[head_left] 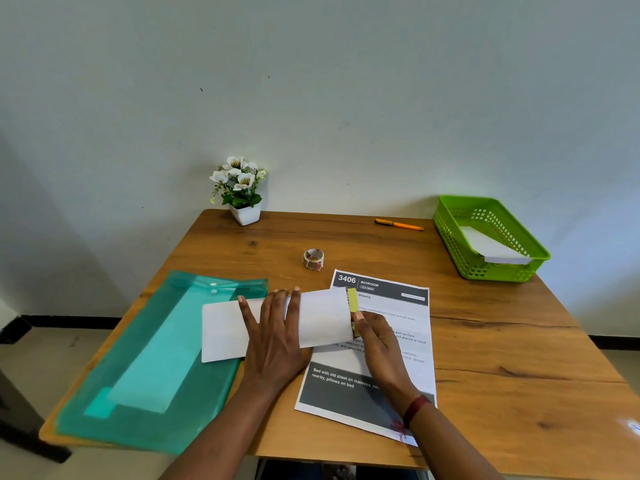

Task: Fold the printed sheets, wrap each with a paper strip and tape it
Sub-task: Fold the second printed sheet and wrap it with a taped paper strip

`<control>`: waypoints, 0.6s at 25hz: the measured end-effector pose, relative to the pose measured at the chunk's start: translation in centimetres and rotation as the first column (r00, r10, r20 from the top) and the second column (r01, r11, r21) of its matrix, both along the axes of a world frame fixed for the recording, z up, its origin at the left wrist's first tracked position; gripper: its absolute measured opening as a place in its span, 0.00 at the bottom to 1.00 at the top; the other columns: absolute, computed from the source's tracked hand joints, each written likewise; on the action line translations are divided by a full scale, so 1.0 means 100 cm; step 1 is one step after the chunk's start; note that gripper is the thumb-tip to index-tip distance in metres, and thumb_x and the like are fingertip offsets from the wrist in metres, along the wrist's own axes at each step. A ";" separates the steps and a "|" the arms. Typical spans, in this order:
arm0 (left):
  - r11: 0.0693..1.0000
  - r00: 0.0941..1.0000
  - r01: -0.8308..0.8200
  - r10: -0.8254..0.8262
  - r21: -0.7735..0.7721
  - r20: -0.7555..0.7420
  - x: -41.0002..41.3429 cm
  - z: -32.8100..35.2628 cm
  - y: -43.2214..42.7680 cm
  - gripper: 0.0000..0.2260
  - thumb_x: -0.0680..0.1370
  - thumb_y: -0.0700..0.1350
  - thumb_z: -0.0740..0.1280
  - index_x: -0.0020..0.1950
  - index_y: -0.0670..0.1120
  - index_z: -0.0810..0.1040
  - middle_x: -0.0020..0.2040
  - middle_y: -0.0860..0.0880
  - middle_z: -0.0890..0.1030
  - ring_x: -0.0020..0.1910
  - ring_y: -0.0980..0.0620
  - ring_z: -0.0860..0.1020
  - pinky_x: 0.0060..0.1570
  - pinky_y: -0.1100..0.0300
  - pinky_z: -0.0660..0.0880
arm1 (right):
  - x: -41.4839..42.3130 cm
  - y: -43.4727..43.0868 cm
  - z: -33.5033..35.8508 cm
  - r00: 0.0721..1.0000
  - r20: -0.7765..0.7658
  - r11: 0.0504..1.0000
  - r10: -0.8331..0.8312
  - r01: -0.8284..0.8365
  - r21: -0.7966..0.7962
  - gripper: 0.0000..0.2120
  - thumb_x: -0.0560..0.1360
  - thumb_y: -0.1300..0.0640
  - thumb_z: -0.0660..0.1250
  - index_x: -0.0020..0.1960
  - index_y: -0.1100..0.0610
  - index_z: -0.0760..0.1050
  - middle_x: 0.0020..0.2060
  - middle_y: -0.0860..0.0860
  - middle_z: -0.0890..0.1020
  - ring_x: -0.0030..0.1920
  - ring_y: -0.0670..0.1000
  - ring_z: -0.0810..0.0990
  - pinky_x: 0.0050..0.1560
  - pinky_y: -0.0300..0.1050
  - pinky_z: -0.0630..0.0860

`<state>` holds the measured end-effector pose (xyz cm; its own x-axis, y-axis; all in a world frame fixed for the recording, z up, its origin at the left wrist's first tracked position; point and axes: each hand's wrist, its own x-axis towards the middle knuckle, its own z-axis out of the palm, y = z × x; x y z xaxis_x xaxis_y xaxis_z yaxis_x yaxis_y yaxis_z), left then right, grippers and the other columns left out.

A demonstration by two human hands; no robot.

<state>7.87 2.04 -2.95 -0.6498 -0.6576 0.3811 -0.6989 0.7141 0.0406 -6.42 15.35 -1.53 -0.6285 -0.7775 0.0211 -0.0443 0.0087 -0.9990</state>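
Now, wood-grain counter [491, 344] against a pale wall [311, 98]. Left fingers [293, 308] press flat on the folded sheet [323, 317]; right fingers' [366, 325] grip unclear.

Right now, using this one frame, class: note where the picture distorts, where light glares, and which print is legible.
Head view: the wide-angle lens splays the edges of the table; head view: a small glare patch sits at its right edge; head view: on the printed sheet, the heading 3406 is crisp, the small lines blur.
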 end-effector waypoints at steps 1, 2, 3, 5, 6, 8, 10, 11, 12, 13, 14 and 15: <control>1.000 1.000 0.000 0.000 -0.001 -0.001 0.000 0.000 0.000 0.52 0.58 0.66 0.77 0.74 0.43 0.65 0.67 0.38 0.72 0.68 0.37 0.70 0.69 0.24 0.52 | 0.001 -0.002 -0.002 1.000 -0.015 1.000 0.004 -0.004 0.020 0.11 0.81 0.46 0.61 0.49 0.42 0.83 0.49 0.42 0.81 0.50 0.39 0.79 0.46 0.29 0.73; 1.000 1.000 0.000 0.000 -0.003 -0.001 0.000 0.000 0.001 0.52 0.58 0.66 0.77 0.74 0.43 0.64 0.67 0.37 0.73 0.68 0.37 0.70 0.69 0.24 0.52 | 0.001 -0.005 -0.005 1.000 -0.027 0.999 0.001 0.000 0.043 0.10 0.80 0.46 0.63 0.49 0.44 0.82 0.51 0.44 0.81 0.51 0.40 0.79 0.48 0.32 0.73; 1.000 1.000 -0.001 0.001 -0.003 0.001 0.000 0.000 0.001 0.52 0.58 0.66 0.77 0.74 0.43 0.64 0.67 0.37 0.73 0.68 0.37 0.70 0.69 0.24 0.52 | 0.000 -0.007 -0.008 0.999 -0.033 0.998 -0.012 0.014 0.064 0.08 0.80 0.47 0.64 0.50 0.45 0.82 0.53 0.45 0.81 0.53 0.43 0.79 0.52 0.38 0.75; 1.000 1.000 0.002 -0.002 0.005 0.012 0.000 0.000 0.000 0.52 0.59 0.67 0.76 0.74 0.43 0.64 0.67 0.37 0.73 0.68 0.37 0.71 0.69 0.24 0.52 | -0.002 -0.009 -0.012 0.999 -0.024 0.995 -0.042 0.044 0.092 0.05 0.78 0.50 0.68 0.53 0.47 0.81 0.55 0.48 0.82 0.54 0.49 0.80 0.56 0.49 0.78; 1.000 1.000 0.006 -0.006 0.009 0.020 0.000 0.001 0.000 0.51 0.60 0.68 0.75 0.74 0.43 0.64 0.67 0.37 0.73 0.68 0.37 0.71 0.69 0.24 0.52 | -0.003 -0.009 -0.013 0.999 -0.016 0.994 -0.046 0.047 0.097 0.07 0.78 0.52 0.69 0.55 0.48 0.80 0.55 0.48 0.83 0.53 0.50 0.81 0.56 0.52 0.79; 1.000 0.999 0.011 -0.011 0.007 0.035 0.001 0.003 0.000 0.50 0.61 0.69 0.73 0.74 0.43 0.64 0.67 0.37 0.73 0.68 0.37 0.71 0.68 0.24 0.52 | -0.007 -0.008 -0.011 0.999 -0.019 0.995 -0.043 0.044 0.090 0.09 0.77 0.54 0.70 0.57 0.48 0.80 0.54 0.48 0.84 0.49 0.50 0.83 0.49 0.49 0.82; 1.000 0.999 0.009 -0.009 0.002 0.048 0.000 0.005 0.000 0.50 0.61 0.69 0.73 0.75 0.42 0.64 0.67 0.37 0.72 0.68 0.37 0.69 0.68 0.23 0.52 | -0.010 -0.007 -0.007 0.999 -0.026 0.997 -0.043 0.044 0.064 0.10 0.77 0.57 0.71 0.57 0.48 0.80 0.52 0.48 0.85 0.46 0.50 0.84 0.37 0.42 0.80; 1.000 0.998 0.005 -0.005 0.001 0.056 -0.002 0.008 0.002 0.51 0.61 0.69 0.73 0.75 0.43 0.64 0.67 0.37 0.71 0.68 0.37 0.69 0.68 0.23 0.51 | -0.013 -0.006 -0.004 0.999 -0.014 0.998 -0.046 0.046 0.046 0.10 0.77 0.59 0.71 0.56 0.48 0.80 0.49 0.49 0.85 0.44 0.50 0.84 0.34 0.40 0.78; 1.000 0.998 -0.003 0.003 -0.001 0.067 -0.004 0.011 0.004 0.52 0.60 0.70 0.73 0.76 0.43 0.63 0.67 0.37 0.71 0.68 0.37 0.68 0.69 0.24 0.49 | -0.015 -0.006 -0.001 0.999 0.001 0.998 -0.053 0.053 0.029 0.11 0.77 0.60 0.71 0.56 0.48 0.80 0.47 0.50 0.85 0.43 0.50 0.84 0.32 0.40 0.77; 1.000 0.997 -0.017 0.017 0.000 0.078 -0.008 0.016 0.007 0.53 0.60 0.70 0.73 0.76 0.44 0.62 0.68 0.37 0.70 0.68 0.37 0.68 0.70 0.24 0.46 | -0.017 -0.005 0.003 0.998 0.019 0.998 -0.066 0.066 0.014 0.12 0.76 0.61 0.71 0.57 0.49 0.80 0.46 0.50 0.85 0.41 0.51 0.85 0.32 0.40 0.78; 0.999 0.995 -0.037 0.037 0.006 0.088 -0.014 0.021 0.010 0.54 0.60 0.70 0.73 0.77 0.45 0.60 0.68 0.37 0.69 0.68 0.37 0.67 0.70 0.25 0.44 | -0.020 -0.004 0.007 0.996 0.040 0.996 -0.084 0.084 0.000 0.13 0.76 0.62 0.71 0.58 0.49 0.79 0.45 0.50 0.85 0.40 0.51 0.85 0.32 0.40 0.78; 0.998 0.993 -0.064 0.062 0.013 0.100 -0.020 0.027 0.014 0.54 0.60 0.69 0.73 0.78 0.46 0.56 0.69 0.37 0.68 0.69 0.37 0.66 0.70 0.25 0.42 | -0.022 -0.004 0.011 0.992 0.066 0.994 -0.107 0.108 -0.016 0.15 0.76 0.62 0.71 0.60 0.49 0.78 0.45 0.51 0.85 0.40 0.51 0.85 0.33 0.40 0.78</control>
<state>5.90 3.42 -0.30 -0.6411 -0.7041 0.3054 -0.7436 0.6684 -0.0200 -8.66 14.97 -0.46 -0.7092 -0.7049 -0.0081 0.0207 -0.0093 -0.9997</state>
